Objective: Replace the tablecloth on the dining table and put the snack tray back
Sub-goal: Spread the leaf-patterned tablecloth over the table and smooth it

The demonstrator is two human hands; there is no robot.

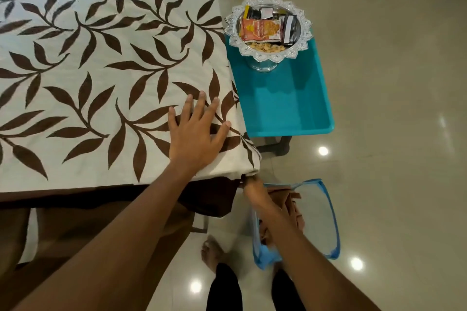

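Note:
A cream tablecloth (106, 76) with brown leaves covers the dining table. My left hand (197, 131) presses flat on it near the front right corner, fingers spread. My right hand (252, 188) reaches under that corner and grips the hanging edge of the cloth; its fingers are mostly hidden by the fabric. The silver snack tray (302, 43) with scalloped rim holds snack packets and chips, and stands on a turquoise stool (285, 101) to the right of the table.
A blue mesh laundry basket (328, 219) with brown cloth inside stands on the tiled floor below my right arm. A brown chair seat (83, 225) is tucked under the table's front edge. My feet are on the floor below.

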